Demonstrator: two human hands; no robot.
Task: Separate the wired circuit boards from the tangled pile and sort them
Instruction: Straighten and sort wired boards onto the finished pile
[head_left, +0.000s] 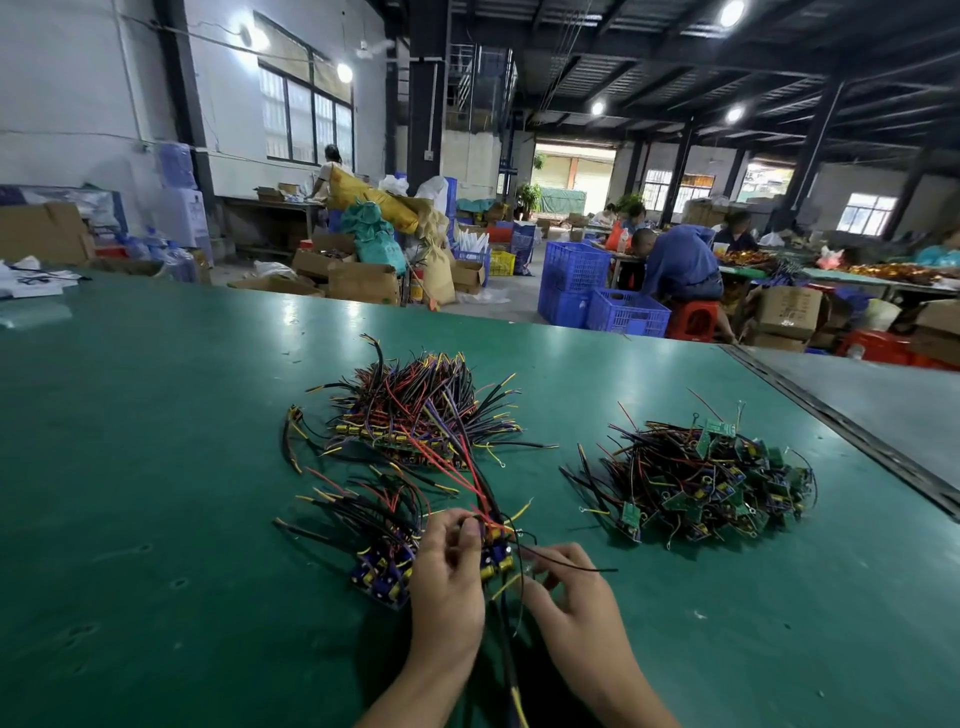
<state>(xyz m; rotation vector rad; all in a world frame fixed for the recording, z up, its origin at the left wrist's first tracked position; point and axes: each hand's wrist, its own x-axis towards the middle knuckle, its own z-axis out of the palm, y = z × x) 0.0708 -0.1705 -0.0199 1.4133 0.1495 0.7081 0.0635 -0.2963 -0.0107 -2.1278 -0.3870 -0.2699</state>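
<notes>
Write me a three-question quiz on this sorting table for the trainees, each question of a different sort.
1. True or false: the left hand holds nothing.
2. How many wire piles lie on the table? A two, B three, C five.
3. Fill in: the pile showing most green boards lies to the hands' ____.
Key: 1 false: it and the right hand hold one board. 2 B: far pile, near pile, right pile. 3 right.
</notes>
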